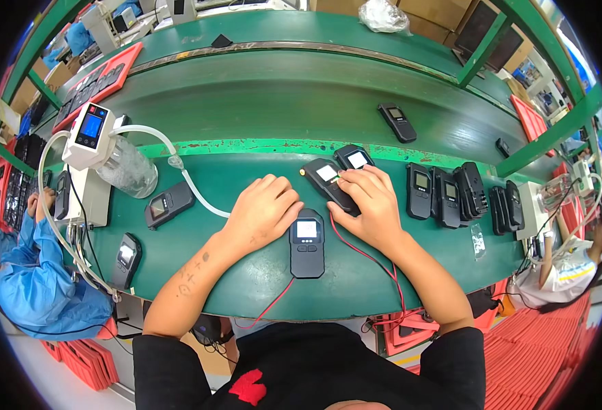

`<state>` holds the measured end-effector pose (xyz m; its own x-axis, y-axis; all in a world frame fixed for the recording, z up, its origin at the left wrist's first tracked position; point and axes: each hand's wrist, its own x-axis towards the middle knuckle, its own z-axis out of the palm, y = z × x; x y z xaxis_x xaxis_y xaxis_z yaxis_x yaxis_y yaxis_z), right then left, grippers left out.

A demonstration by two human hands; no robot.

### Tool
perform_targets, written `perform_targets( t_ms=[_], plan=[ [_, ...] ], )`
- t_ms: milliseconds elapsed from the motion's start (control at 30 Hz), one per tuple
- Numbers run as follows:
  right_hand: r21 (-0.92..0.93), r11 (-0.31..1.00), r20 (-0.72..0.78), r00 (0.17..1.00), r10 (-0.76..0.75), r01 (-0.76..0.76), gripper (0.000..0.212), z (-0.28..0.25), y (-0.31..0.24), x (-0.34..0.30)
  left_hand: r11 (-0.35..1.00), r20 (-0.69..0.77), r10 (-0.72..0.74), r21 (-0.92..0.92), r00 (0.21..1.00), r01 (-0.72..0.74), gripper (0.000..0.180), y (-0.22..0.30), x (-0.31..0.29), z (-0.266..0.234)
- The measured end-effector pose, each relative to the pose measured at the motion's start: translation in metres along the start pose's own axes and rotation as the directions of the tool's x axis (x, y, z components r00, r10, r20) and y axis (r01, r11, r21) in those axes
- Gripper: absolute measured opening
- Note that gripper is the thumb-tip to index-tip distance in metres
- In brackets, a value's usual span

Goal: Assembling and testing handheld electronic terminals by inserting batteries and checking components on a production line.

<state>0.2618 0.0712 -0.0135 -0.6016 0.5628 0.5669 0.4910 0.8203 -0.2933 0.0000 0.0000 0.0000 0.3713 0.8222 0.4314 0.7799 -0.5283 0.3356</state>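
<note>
My left hand [263, 208] is closed, knuckles up, where the end of a translucent hose [195, 191] disappears beneath it. Beside its fingertips, a black handheld meter [307, 256] lies upright with its screen lit and a red cable leaving its base. My right hand [371, 203] grips a second black meter [326, 176], tilted to the left, with a brass-coloured fitting at its top corner and a red cable at its lower end. Just behind that one is a third meter [353, 158] with a lit screen, partly covered by my right fingers.
At left stands a pump unit [90, 133] with a blue screen and clear jar [129, 171]; meters [170, 204] lie nearby. Several more meters [446, 197] stand at right. Beyond a green ledge, another meter [397, 123] rests on the belt. People work at both sides.
</note>
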Motion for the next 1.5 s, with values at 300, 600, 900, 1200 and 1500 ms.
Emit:
perform_targets(
  t_ms=[300, 600, 900, 1200, 1500],
  plan=[
    [0.914, 0.405, 0.049, 0.982, -0.181, 0.029, 0.036, -0.091, -0.095, 0.045, 1.000, -0.013, -0.003, -0.006, 1.000, 0.003, 0.011, -0.004, 0.004, 0.003],
    [0.985, -0.152, -0.130, 0.935, -0.331, 0.083, 0.037, -0.144, -0.161, 0.089, 1.000, -0.047, 0.009, -0.007, 0.999, -0.009, 0.011, -0.002, 0.003, 0.006],
    [0.931, -0.223, -0.310, 0.949, -0.063, 0.290, 0.030, -0.127, -0.173, 0.084, 0.999, -0.028, -0.021, -0.029, 0.999, 0.021, 0.012, 0.004, 0.002, 0.001],
    [0.396, 0.840, 0.092, 0.927, 0.365, -0.370, 0.017, -0.070, -0.022, 0.069, 0.997, 0.013, -0.048, -0.052, 0.999, 0.049, 0.011, -0.007, -0.003, -0.002],
    [-0.144, 0.825, -0.004, 0.834, 0.552, -0.547, 0.040, -0.017, 0.028, 0.020, 0.863, 0.366, -0.221, -0.359, 0.904, 0.356, 0.012, -0.019, 0.005, -0.038]
  ],
)
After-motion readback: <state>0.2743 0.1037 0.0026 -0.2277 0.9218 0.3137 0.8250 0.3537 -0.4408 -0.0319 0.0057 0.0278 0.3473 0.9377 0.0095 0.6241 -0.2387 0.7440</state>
